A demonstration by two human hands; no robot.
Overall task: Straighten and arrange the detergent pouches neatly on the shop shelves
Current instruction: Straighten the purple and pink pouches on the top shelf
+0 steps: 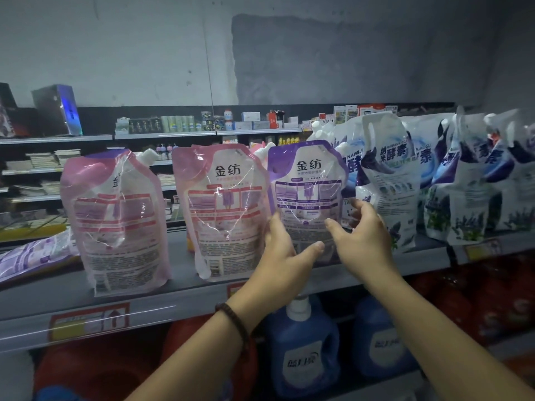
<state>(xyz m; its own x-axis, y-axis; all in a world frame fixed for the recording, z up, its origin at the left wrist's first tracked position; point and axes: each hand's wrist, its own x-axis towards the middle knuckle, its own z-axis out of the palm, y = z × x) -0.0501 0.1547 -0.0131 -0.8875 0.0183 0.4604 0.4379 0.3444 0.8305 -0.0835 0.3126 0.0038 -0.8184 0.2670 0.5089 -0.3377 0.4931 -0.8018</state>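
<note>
Roughly midway: 2 pink pouches (223, 209) stand on the shelf (43, 296), the left hand (285, 253) grips the upright purple pouch (307, 180) beside them, the right hand (364, 238) cups its edge, grasp unclear, and a flat pouch (31, 253) lies far left.

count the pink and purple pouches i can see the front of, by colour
pink plastic spouted pouches, standing: 2
purple plastic spouted pouches: 2 (one standing, one lying flat)
total: 4
</note>
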